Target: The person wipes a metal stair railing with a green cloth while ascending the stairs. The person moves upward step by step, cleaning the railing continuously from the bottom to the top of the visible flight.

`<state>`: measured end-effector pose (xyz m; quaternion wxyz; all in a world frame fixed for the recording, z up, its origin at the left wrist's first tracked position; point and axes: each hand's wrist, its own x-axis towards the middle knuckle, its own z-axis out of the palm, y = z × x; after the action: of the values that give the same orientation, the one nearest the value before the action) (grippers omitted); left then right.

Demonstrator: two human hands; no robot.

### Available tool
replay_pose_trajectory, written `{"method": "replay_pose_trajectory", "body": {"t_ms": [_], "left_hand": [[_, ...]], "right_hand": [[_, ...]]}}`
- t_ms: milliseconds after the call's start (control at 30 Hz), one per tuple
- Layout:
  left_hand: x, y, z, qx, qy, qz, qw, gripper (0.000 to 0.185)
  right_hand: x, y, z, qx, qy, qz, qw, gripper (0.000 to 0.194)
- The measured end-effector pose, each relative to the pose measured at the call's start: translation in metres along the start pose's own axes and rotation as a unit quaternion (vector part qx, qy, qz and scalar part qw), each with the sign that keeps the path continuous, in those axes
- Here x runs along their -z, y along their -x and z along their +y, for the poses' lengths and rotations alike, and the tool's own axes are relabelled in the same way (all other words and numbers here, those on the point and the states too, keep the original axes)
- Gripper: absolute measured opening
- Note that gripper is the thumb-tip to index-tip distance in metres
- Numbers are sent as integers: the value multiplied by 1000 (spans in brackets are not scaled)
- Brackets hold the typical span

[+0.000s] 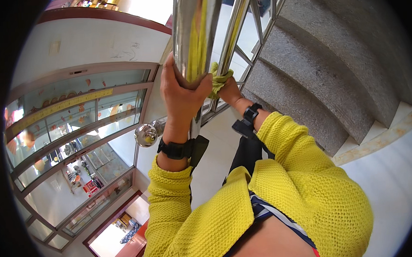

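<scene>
My left hand (pixel 182 91) grips the wide, shiny metal handrail (pixel 195 36) of a stair railing, with thumb and fingers on either side of it. Just to its right, my right hand (pixel 229 91) holds a crumpled yellow-green cloth (pixel 219 80) wrapped around a thinner metal rail tube (pixel 232 37). The fingers of my right hand are partly hidden by the cloth. Both wrists wear black straps with small dark devices, below yellow knitted sleeves. The polished metal mirrors the yellow of the sleeves.
Grey stone-like steps (pixel 314 79) curve up along the right, beside the railing. A round metal ball (pixel 146 135) juts out left of my left wrist. Sliding glass panels in a metal frame (pixel 86 146) stand at the left, next to a white wall (pixel 95 47).
</scene>
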<state>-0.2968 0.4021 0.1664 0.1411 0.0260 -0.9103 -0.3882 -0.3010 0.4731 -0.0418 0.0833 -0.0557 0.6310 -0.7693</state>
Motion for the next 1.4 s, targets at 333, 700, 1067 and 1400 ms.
{"method": "replay_pose_trajectory", "body": {"t_ms": [333, 700, 1067, 1400], "left_hand": [[0, 4, 3, 25, 34, 0, 999, 67], [3, 3, 6, 41, 55, -34, 997, 58], [11, 9, -10, 70, 108, -61, 990, 74], [30, 19, -28, 59, 110, -80, 989, 74]], "right_hand": [[-73, 67, 61, 39, 248, 174, 952, 22], [-57, 42, 53, -118, -75, 138, 981, 27], [13, 60, 57, -213, -614, 90, 755, 27], [-27, -25, 133, -400, -599, 328, 611, 19]]}}
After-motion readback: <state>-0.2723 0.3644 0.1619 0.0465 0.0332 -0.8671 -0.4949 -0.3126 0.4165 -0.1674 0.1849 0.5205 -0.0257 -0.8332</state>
